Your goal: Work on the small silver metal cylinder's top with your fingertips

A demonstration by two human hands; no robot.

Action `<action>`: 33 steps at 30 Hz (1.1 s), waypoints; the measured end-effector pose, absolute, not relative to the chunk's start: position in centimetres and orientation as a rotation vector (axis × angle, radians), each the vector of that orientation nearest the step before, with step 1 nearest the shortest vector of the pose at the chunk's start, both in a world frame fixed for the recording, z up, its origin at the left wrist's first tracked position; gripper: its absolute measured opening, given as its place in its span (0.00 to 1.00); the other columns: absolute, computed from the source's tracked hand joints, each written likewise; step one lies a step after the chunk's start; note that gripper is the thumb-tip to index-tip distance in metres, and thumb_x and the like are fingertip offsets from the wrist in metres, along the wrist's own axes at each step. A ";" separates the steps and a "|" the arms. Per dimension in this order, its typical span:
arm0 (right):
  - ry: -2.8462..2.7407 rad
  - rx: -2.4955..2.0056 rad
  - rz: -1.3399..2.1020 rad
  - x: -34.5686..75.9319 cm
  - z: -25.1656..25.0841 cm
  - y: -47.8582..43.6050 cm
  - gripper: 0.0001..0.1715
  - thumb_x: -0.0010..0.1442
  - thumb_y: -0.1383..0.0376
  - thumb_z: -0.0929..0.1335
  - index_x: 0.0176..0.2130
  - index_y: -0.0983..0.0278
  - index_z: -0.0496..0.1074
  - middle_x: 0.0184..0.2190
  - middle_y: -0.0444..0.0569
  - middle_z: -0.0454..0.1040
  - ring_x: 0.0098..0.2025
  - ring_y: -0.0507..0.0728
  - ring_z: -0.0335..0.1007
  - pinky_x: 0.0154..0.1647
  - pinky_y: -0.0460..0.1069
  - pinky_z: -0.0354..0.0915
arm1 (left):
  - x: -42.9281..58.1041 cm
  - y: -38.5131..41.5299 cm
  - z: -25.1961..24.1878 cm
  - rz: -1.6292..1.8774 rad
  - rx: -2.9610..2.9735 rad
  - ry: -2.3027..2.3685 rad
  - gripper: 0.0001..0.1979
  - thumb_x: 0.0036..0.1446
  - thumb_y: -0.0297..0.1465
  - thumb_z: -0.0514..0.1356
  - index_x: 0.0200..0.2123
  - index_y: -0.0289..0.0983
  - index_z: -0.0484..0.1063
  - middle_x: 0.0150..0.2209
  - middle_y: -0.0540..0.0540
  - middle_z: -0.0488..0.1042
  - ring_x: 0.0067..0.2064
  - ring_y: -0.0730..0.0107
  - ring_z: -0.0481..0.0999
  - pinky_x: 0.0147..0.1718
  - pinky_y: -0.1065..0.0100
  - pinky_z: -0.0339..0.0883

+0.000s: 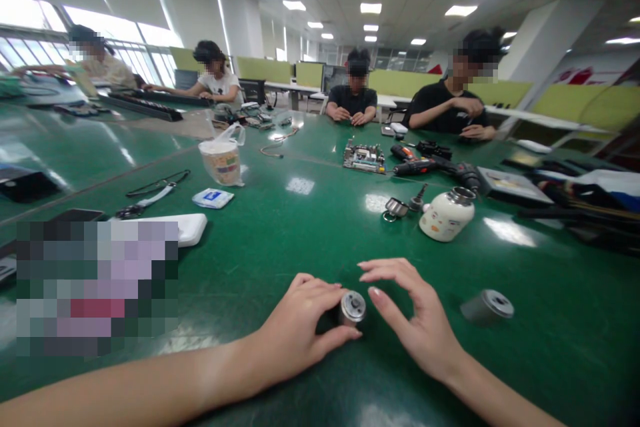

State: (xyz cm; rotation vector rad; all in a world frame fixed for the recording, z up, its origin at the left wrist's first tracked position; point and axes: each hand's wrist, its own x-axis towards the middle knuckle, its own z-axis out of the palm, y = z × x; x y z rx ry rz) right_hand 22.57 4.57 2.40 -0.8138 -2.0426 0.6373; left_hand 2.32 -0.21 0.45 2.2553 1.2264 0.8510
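My left hand (313, 317) has its thumb and fingers around a short metal cylinder (353, 307) that looks like a small motor. The cylinder stands upright on the green table, its round end face with small holes turned up. Just right of it is my right hand (407, 310), thumb and fingers apart, holding nothing. A second metal cylinder (487, 307) of the same look stands on the table farther right, beyond my right hand. The lower part of the held cylinder is partly hidden by my left fingers and thumb.
A white bottle (447, 215) without its lid stands ahead right, beside a metal cap (395, 209). Behind lie power drills (415, 165) and a circuit board (364, 156). Ahead left are a bagged cup (223, 160) and a small packet (213, 197). Several people sit around the table.
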 end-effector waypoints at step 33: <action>-2.131 -0.807 0.683 22.5 3.1 5.0 0.07 0.60 0.63 0.72 0.39 0.50 0.81 0.48 0.47 0.78 0.52 0.63 0.70 0.53 0.62 0.64 | 2.3 -0.1 0.3 0.890 2.264 1.218 0.13 0.60 0.37 0.66 0.47 0.41 0.73 0.44 0.47 0.80 0.46 0.60 0.77 0.48 0.61 0.59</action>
